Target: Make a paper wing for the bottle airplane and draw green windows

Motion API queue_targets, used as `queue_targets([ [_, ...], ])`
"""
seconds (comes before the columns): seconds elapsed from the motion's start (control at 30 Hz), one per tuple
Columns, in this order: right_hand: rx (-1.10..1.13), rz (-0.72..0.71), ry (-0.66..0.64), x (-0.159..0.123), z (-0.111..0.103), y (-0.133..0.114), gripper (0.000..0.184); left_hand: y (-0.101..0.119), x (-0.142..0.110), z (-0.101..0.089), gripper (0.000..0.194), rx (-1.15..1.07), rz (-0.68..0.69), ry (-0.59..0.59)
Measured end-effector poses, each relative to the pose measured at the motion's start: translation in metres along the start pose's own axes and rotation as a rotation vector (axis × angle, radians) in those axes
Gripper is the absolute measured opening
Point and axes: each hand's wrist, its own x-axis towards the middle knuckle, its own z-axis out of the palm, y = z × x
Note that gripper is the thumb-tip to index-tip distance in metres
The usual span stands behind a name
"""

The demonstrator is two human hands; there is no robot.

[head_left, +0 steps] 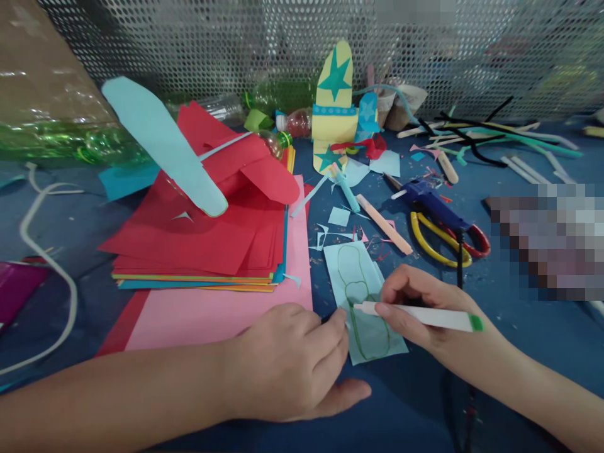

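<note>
Between the fingers and thumb of my right hand (425, 308) is a white felt-tip marker (438, 317) with a green end. Its tip meets a light blue piece of paper (337, 258), on which rounded green outlines are drawn. My left hand (302, 358) rests at the paper's left edge, fingertips touching it, thumb stretched out to the side. It holds nothing. Just left of it are a pink sheet (189, 321) and a stack of coloured paper, red on top (207, 233). A long light blue paper strip with rounded ends (165, 145) lies across the stack.
Scissors with yellow and red handles (418, 242) and a blue glue gun (436, 204) lie at the right. A yellow paper-covered model with stars (335, 123) stands at the back, near plastic bottles (283, 94). Paper scraps and pipe cleaners (509, 141) are scattered about.
</note>
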Motion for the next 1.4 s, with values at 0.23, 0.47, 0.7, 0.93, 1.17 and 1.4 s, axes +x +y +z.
queue_targets([
  [0.23, 0.043, 0.007, -0.029, -0.001, -0.003, 0.0, 0.023, -0.001, -0.002, 0.001, 0.041, -0.011, 0.001, -0.006],
  [0.47, 0.056, 0.009, -0.069, 0.002, -0.001, -0.003, 0.023, -0.001, -0.002, 0.0, 0.041, -0.027, 0.003, 0.003],
  [0.7, 0.069, 0.036, -0.114, -0.004, -0.001, -0.005, 0.024, -0.001, -0.001, 0.002, 0.041, -0.03, -0.02, -0.03],
  [0.93, 0.448, 0.073, 0.167, -0.004, -0.01, 0.003, 0.026, -0.001, -0.001, 0.0, 0.025, -0.149, -0.163, 0.13],
  [1.17, 0.559, -0.097, 0.309, -0.001, -0.015, 0.005, 0.02, -0.015, -0.001, 0.003, 0.024, -0.497, -0.537, 0.207],
  [1.4, 0.535, -0.075, 0.08, -0.017, -0.002, -0.002, 0.021, -0.014, 0.002, 0.007, 0.028, -0.694, -0.597, 0.195],
])
